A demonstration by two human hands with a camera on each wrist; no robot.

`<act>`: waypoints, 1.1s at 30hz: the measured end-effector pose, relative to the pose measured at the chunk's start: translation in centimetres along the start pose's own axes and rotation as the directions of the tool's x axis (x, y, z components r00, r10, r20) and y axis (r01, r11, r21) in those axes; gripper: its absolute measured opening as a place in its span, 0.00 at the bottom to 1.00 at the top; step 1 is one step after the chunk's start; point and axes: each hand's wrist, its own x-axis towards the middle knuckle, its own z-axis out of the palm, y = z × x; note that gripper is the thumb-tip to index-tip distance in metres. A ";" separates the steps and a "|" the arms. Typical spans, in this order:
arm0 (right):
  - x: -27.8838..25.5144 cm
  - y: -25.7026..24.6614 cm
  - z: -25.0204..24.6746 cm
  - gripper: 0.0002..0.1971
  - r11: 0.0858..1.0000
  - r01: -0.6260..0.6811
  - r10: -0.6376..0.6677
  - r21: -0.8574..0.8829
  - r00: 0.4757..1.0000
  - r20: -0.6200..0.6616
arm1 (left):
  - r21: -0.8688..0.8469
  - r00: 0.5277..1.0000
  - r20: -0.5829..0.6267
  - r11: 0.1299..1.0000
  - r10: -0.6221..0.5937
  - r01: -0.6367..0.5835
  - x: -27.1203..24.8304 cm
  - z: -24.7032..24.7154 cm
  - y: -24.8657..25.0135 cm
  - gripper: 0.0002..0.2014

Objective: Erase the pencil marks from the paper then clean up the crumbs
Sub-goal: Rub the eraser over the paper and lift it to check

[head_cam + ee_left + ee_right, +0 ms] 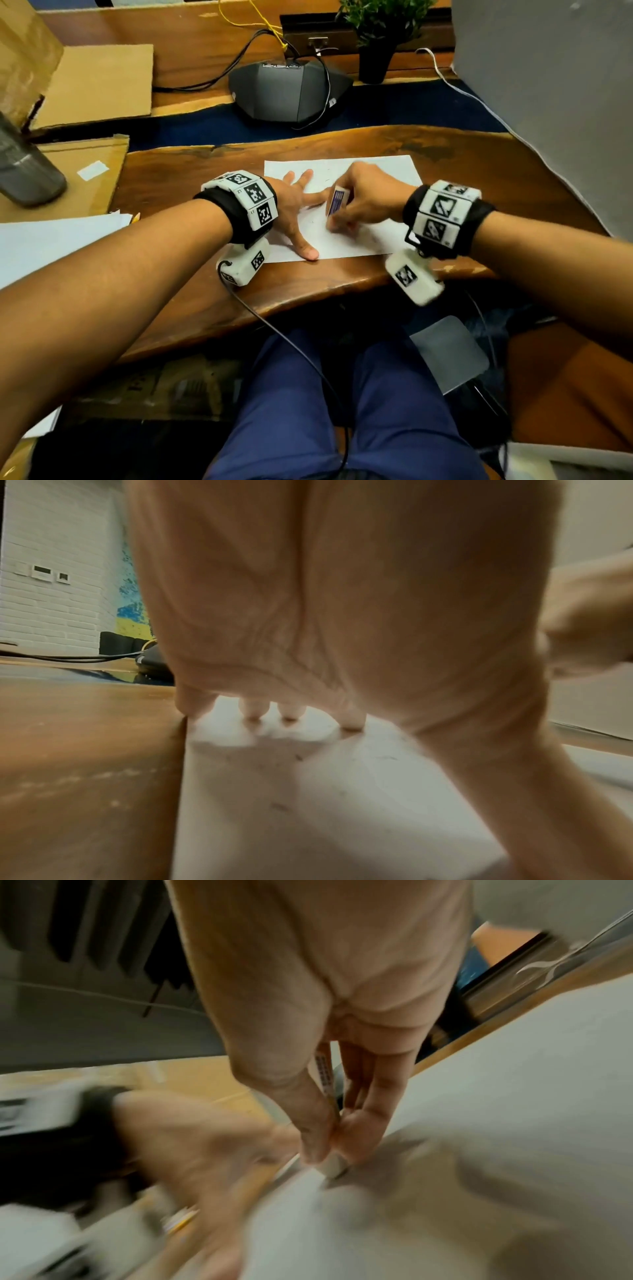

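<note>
A white sheet of paper lies on the wooden desk. My left hand lies flat on the sheet's left part with fingers spread, pressing it down; its fingertips touch the paper. My right hand pinches a white eraser in a blue sleeve, its lower end on the paper. In the right wrist view the eraser tip sits between thumb and fingers against the sheet, blurred. Small dark crumbs lie on the paper under my left palm.
A grey conference speaker with cables and a potted plant stand behind the desk. Cardboard, a dark bottle and a stack of white sheets with a pencil tip lie left. A grey panel stands right.
</note>
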 end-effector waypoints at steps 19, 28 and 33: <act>0.4 1.0 -1.0 0.14 0.999 -0.018 0.020 0.049 0.999 -0.036 | 0.008 1.000 0.015 1.000 0.011 -0.011 0.2 -0.2 0.0 0.71; 1.0 1.2 -1.3 0.14 0.993 -0.015 0.019 0.120 0.999 -0.034 | -0.019 1.000 0.012 1.000 0.002 -0.002 0.0 -0.2 0.1 0.70; -1.0 0.8 -0.3 0.14 0.999 0.026 -0.034 0.040 0.972 0.231 | -0.020 1.000 0.010 1.000 0.009 -0.009 0.1 -0.1 -0.1 0.69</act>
